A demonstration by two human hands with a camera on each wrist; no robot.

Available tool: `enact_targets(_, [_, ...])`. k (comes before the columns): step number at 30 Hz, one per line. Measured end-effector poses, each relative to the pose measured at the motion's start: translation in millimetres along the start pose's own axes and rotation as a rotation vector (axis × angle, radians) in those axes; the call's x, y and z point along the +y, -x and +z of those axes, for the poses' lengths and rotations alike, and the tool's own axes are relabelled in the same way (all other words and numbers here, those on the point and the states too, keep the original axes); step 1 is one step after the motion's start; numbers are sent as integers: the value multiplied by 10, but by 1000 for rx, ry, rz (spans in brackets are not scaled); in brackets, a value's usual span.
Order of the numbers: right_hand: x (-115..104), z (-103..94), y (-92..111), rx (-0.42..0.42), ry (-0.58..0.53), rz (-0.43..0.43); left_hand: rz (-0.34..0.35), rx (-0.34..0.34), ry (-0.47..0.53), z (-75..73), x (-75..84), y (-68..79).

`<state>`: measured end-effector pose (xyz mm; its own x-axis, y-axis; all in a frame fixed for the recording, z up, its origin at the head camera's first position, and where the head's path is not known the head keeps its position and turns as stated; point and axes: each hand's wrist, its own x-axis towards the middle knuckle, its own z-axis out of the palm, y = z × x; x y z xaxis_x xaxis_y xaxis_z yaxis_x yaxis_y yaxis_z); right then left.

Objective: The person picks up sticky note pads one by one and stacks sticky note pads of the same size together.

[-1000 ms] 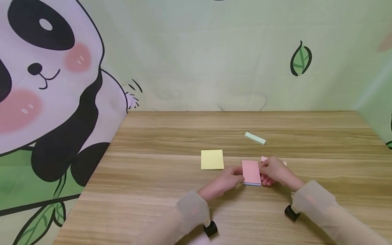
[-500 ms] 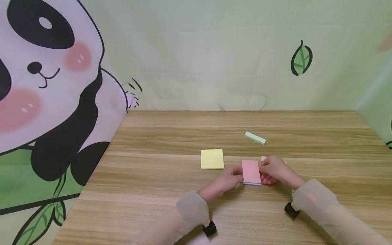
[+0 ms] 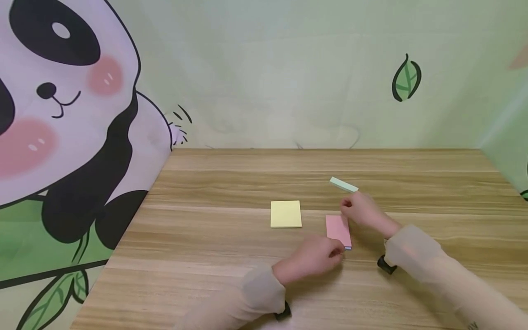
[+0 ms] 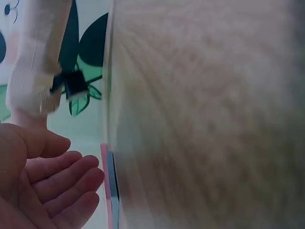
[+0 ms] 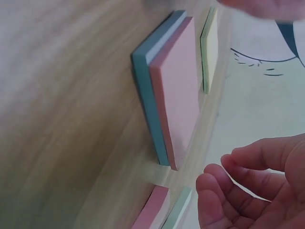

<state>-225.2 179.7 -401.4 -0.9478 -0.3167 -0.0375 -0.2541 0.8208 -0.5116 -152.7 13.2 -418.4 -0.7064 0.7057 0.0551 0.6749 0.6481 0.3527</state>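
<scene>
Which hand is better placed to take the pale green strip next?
Probably the right hand: it looks empty and is close to the pale green strip, while the left hand is farther away, near the pink pad.

The tabletop (image 3: 198, 229) is showing wood grain and looking smooth, with a faint sheen. The pink pad (image 3: 337, 228), the blue pad (image 5: 151, 109) and the yellow pad (image 3: 286, 214) are looking like matt, smooth paper; the green strip (image 3: 343, 184) is appearing papery too. The sleeve (image 4: 40, 62) is showing finely ribbed cloth. The backdrop (image 3: 268, 91) is looking like lightly creased fabric.
</scene>
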Motion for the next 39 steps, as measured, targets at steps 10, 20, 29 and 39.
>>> enact_targets(10, [-20,93,-153,-18,53,-59,106,-98,-201,84,123,-53])
enact_targets(20, [13,183,-226,-77,116,-88,51,-128,-180,60,158,-93])
enact_targets(29, [11,195,-228,-90,137,-111,26,-144,-160,40,167,-94])
enact_targets(39, [4,200,-227,-89,149,-123,27,-150,-135,42,145,-117])
